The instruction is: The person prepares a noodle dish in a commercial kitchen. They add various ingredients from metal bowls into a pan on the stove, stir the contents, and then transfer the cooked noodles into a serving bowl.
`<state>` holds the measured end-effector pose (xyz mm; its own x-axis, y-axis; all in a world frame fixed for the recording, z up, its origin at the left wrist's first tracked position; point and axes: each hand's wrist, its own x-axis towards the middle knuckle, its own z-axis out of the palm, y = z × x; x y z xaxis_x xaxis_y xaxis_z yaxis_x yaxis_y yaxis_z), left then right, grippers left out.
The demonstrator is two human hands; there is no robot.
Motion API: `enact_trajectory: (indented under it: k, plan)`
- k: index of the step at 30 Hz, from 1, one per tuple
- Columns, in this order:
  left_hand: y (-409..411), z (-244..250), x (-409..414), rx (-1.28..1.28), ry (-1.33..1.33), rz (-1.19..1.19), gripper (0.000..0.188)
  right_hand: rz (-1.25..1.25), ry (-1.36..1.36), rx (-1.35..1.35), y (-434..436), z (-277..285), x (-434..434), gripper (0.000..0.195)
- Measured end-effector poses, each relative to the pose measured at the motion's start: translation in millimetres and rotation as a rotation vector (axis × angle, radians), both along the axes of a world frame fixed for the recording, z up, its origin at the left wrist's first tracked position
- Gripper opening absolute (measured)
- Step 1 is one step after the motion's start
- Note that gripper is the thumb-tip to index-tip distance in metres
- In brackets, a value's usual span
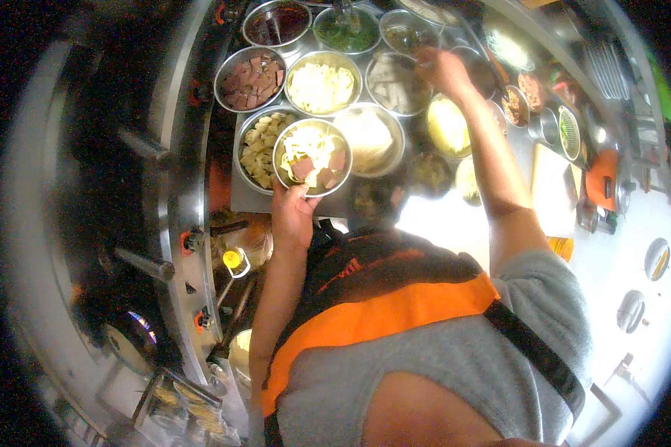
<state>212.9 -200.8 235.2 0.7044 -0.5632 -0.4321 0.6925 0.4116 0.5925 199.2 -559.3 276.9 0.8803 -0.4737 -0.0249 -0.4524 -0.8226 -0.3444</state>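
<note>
My left hand (293,215) grips the lower rim of a round metal bowl (346,167). Pale flat strips (308,144) and several brownish-pink chunks (302,169) lie in that bowl. It overlaps a larger bowl of pale, dark-edged chunks (257,148) and a bowl of fine whitish strands (369,131). Farther up, my right hand (447,72) reaches over the bowls with bent fingers. Its fingertips are near a bowl of greyish-white pieces (394,84) and a bowl with dark greenish contents (408,33). Blur and glare hide whether those fingers hold anything.
Bowls of brownish-pink slabs (254,84), pale strips (324,86), dark red liquid (277,25) and chopped greens (346,31) stand close together. At right are a cutting board (553,190) and an orange container (601,179). A steel counter edge with knobs (190,243) runs along the left.
</note>
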Motion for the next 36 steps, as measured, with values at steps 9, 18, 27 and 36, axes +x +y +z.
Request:
enact_trajectory:
  k: [9,18,27,36]
  plan:
    - [-15,-1,-38,0.008,0.006,0.077,0.061,0.220,-0.109,-0.186,37,-67,-13,0.031]
    - [-33,-16,-66,0.055,0.012,0.100,0.060,0.205,-0.104,-0.128,33,-86,-4,0.029]
    - [-41,-9,-84,0.069,0.020,0.115,0.054,0.188,-0.258,0.158,15,-72,-24,0.029]
    - [-54,-5,-88,0.091,-0.031,0.062,0.050,0.279,-0.289,0.021,8,-79,-34,0.029]
